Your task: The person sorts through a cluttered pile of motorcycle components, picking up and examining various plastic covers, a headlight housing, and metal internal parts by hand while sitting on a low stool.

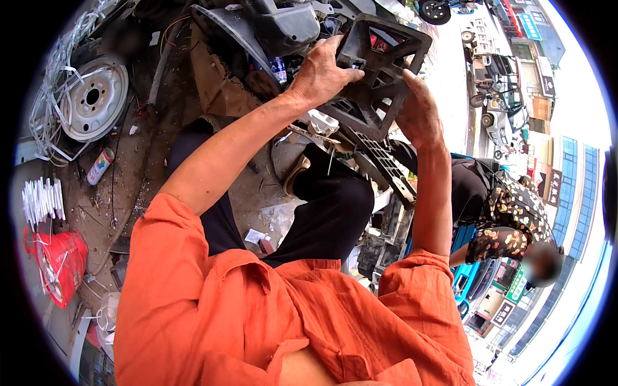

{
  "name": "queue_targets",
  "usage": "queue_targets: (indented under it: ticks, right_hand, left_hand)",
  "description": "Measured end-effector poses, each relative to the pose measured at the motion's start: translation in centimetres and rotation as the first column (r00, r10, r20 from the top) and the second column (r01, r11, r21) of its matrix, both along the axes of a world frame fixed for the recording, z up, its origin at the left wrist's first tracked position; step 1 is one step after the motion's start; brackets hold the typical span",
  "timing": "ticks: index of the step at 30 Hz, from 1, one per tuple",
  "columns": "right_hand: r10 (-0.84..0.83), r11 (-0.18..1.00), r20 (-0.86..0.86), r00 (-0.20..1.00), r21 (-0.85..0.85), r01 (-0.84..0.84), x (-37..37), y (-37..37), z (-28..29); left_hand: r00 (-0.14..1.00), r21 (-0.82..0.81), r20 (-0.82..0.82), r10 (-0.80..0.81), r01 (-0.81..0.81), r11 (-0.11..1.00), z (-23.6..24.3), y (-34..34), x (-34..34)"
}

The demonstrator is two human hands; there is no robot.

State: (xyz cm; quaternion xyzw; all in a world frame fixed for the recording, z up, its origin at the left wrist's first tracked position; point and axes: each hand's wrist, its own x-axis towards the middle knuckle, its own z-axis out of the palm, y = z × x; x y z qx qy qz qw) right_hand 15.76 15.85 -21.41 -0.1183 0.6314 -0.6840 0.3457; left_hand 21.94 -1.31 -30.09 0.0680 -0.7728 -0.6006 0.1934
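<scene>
I hold up a dark, boxy frame [371, 85] with triangular openings and cross ribs, tilted above a heap of scrap parts. My left hand [320, 72] is closed on its left side, thumb along the near face. On the opposite side my right hand [420, 110] grips the edge, its thumb at the rim and the other fingers mostly hidden behind the frame. Just below it, a long black ribbed grille strip [383, 166] leans across the heap. A dark plastic housing [283, 29] lies beyond my left hand.
At the left are a silver wheel rim [94, 98], clear strapping [40, 106], a spray can [100, 166], white sticks [44, 202] and a red bag [61, 264]. Torn cardboard [215, 80] stands near my left arm. A person in a flowered top [515, 209] bends at the right.
</scene>
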Motion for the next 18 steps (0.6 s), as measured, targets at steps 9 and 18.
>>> queue_targets:
  ticks: [9,18]
  right_hand:
    - [-0.255,0.941,-0.292,0.922,0.145,0.307,-0.5,0.2,-1.0]
    - [-0.186,0.941,-0.233,0.955,0.237,0.241,-0.8,0.7,1.7]
  left_hand:
    - [0.897,0.695,-0.294,-0.330,0.438,0.570,1.1,0.4,1.0]
    - [0.912,0.793,-0.357,-0.203,0.411,0.449,-0.5,1.4,-0.2]
